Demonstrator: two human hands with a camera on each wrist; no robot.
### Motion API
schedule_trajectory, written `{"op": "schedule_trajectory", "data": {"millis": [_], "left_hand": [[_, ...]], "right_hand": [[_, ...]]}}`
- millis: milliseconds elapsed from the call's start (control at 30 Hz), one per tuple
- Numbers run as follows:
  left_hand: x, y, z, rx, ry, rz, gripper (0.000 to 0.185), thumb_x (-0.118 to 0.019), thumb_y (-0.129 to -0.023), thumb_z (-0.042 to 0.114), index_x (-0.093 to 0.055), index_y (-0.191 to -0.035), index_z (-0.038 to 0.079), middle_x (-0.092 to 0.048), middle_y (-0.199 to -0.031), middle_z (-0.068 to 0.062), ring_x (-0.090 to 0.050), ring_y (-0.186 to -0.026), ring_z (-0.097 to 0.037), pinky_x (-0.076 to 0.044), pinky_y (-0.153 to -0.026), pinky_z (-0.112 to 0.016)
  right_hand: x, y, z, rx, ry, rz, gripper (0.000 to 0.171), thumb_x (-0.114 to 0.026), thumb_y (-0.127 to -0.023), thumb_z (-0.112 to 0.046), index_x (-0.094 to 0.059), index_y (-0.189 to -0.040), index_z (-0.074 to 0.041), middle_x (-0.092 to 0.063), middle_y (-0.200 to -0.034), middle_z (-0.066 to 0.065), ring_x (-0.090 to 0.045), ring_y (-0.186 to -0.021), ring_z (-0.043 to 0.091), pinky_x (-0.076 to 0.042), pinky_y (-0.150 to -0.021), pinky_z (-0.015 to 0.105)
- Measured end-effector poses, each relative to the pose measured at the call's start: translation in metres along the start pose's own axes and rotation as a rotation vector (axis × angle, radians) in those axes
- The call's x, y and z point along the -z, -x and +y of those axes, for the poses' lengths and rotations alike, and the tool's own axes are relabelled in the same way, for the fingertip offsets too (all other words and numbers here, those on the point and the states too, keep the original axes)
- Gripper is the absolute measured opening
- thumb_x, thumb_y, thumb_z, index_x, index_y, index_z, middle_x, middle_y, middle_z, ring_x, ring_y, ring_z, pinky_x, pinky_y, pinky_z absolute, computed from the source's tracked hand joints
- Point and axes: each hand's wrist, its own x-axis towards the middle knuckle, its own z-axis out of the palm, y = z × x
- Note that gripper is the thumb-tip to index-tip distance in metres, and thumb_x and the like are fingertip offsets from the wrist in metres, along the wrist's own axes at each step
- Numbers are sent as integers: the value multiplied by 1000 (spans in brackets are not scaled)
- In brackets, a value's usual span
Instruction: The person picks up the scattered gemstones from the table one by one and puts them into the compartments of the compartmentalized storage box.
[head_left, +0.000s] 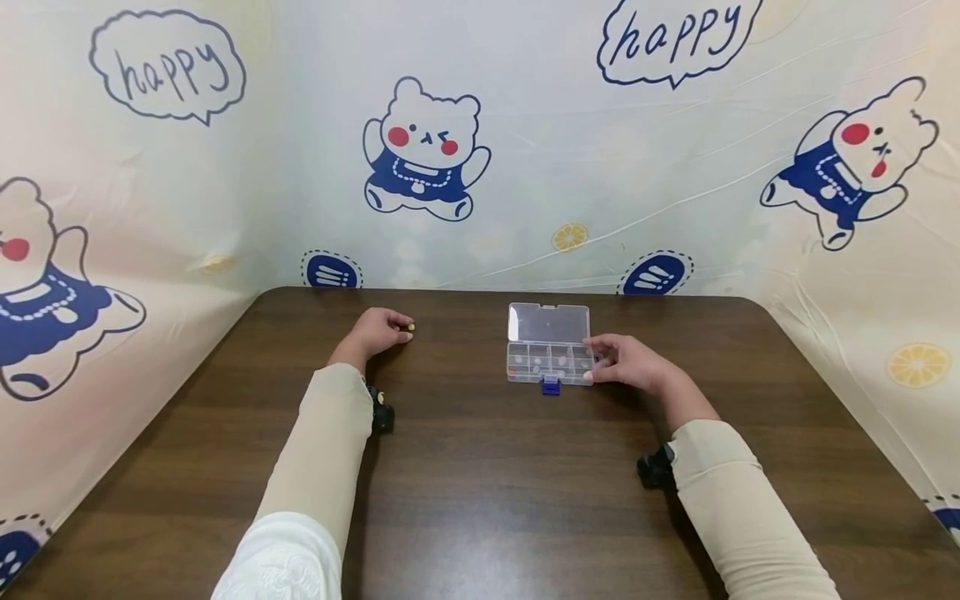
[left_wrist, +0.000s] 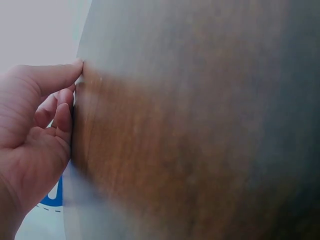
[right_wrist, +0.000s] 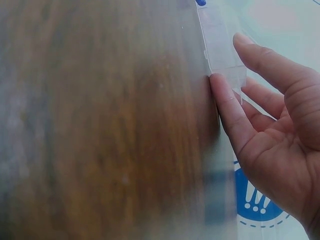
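While lying open, clear pillbox [head_left: 548, 354] (blue clasp) holds pills.

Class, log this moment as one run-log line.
left hand: pinches small yellow piece | right hand: touches open clear box | table: brown wood

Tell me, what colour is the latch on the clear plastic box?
Blue; the latch on the clear plastic compartment box shows best in the head view.
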Motion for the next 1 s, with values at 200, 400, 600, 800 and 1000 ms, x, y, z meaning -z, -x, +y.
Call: {"op": "schedule_trajectory", "data": {"millis": [200, 400, 600, 800, 1000], "left_hand": [[0, 2, 1, 2, 0, 6, 29, -69, -92, 17, -69, -118, 4, -61, -116, -18, -54, -103, -31, -45, -96, -45], [-3, 1, 0, 4, -2, 14, 28, -71, -91, 21, -71, -113, 5, -63, -115, -16, -55, -104, -31, -45, -95, -46], [-5, 0, -1, 3, -15, 31, 25, -70, -91, 22, -72, -110, 5, -64, -113, -15, -56, -105, -30, -44, -95, -45], [-6, 2, -2, -1, 2, 40, 24, -69, -92, 22, -72, -109, 6, -64, -112, -15, -55, -104, -30, -43, -97, -46], [-8, 6, -10, -44, 45, 69, 22, -68, -93, 22, -72, -107, 6, -65, -108, -13, -55, -101, -29, -44, -95, -45]], "right_hand": [[0, 1, -2, 1, -8, 4, 70, -78, -85, -21, -44, -144, -4, -48, -138, 22, -57, -102, 28, -46, -98, 42], [0, 1, -1, 3, -13, 2, 70, -78, -85, -21, -44, -144, -4, -47, -138, 22, -56, -103, 29, -45, -98, 43], [2, 2, 0, -3, -2, 3, 72, -78, -85, -25, -44, -145, -5, -46, -140, 22, -57, -106, 29, -43, -101, 46], [3, 3, -1, -1, -10, -2, 72, -78, -85, -25, -43, -145, -5, -46, -140, 22, -57, -106, 30, -42, -102, 47], [0, 1, -1, -3, -21, -2, 72, -78, -85, -23, -43, -145, -6, -46, -140, 22, -56, -106, 30, -42, -102, 46]]}}
